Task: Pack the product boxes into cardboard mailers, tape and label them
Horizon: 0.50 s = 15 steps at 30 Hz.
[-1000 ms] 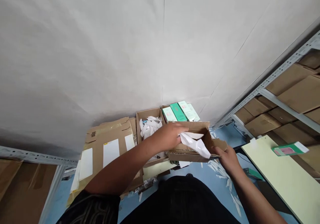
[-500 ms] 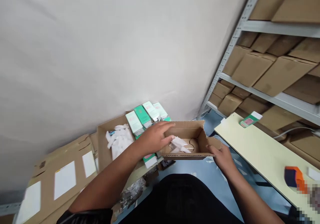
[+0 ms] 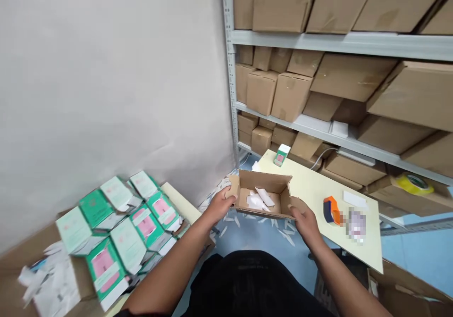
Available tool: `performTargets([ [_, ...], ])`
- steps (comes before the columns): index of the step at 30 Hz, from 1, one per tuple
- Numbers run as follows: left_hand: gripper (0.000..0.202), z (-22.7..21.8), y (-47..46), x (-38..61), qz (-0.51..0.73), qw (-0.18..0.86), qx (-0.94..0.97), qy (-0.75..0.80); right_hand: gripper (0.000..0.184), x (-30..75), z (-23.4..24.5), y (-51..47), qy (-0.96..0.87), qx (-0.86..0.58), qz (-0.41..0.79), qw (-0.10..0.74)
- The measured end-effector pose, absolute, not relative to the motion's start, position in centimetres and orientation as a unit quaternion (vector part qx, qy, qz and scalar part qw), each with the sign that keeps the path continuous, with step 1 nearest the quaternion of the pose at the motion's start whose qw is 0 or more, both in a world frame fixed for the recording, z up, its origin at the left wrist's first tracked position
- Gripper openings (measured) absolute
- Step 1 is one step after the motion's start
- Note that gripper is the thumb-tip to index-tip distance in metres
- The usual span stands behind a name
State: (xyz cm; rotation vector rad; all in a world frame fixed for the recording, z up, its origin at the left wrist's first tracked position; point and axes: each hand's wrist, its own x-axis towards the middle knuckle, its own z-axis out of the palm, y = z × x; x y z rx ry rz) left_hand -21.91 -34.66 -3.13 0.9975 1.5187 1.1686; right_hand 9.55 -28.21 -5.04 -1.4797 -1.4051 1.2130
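Note:
An open cardboard box [image 3: 265,181] is held up in front of my body, its inside facing me. Crumpled white paper strips [image 3: 257,201] lie in its bottom. My left hand [image 3: 220,204] grips the box's left side flap, thumb on top. On the opposite side, my right hand [image 3: 303,217] is wrapped round the right flap. Beyond the box and to its right stands a pale yellow table [image 3: 304,180]. A small green and white carton [image 3: 281,155] is at its far end, and an orange and dark blue tape dispenser [image 3: 331,210] rests nearer.
Green and white cartons [image 3: 123,241] fill a spot at lower left, beside white paper scraps [image 3: 53,279]. Metal shelving [image 3: 339,43] packed with cardboard boxes stands ahead on the right. Paper strips [image 3: 286,237] litter the blue floor. Yellow tape [image 3: 415,183] sits on a shelf box.
My view has swung right, towards the table and shelving. The box has moved away from the cartons, and my left hand has shifted from over its inside to its left flap.

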Motion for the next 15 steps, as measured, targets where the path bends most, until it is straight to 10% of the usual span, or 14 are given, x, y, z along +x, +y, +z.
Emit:
performTargets([
  [15, 0.054, -11.7, -11.3, -15.4, 0.348, 0.516, 0.501, 0.602, 0.033, 14.8, -13.0, -17.4, -0.282, -0.634, 0.566, 0.445],
])
